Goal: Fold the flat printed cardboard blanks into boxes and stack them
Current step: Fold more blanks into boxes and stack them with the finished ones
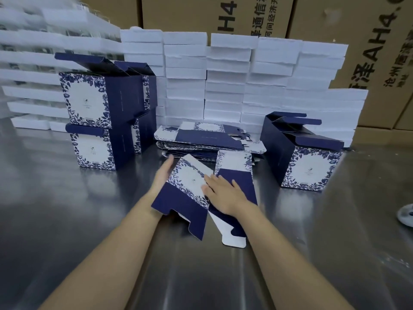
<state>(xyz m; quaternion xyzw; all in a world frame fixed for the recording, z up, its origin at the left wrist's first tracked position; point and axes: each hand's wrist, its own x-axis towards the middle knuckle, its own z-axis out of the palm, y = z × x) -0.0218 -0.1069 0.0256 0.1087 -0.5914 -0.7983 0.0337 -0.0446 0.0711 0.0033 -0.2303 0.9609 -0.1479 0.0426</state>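
Observation:
A navy-and-white floral cardboard blank (187, 182) is half raised off the steel table in front of me. My left hand (162, 175) lies with straight fingers against its left side, partly hidden behind the panel. My right hand (223, 191) presses flat on the blank's white face and on the navy panel to its right. A pile of flat blanks (201, 139) lies just beyond. Folded boxes stand in a two-high stack (105, 117) at the left. One folded box (299, 153) with open flaps stands at the right.
Rows of stacked white trays (223, 86) line the back of the steel table (67, 220). Brown printed cartons (368, 52) rise behind them. A white object (406, 214) shows at the right edge.

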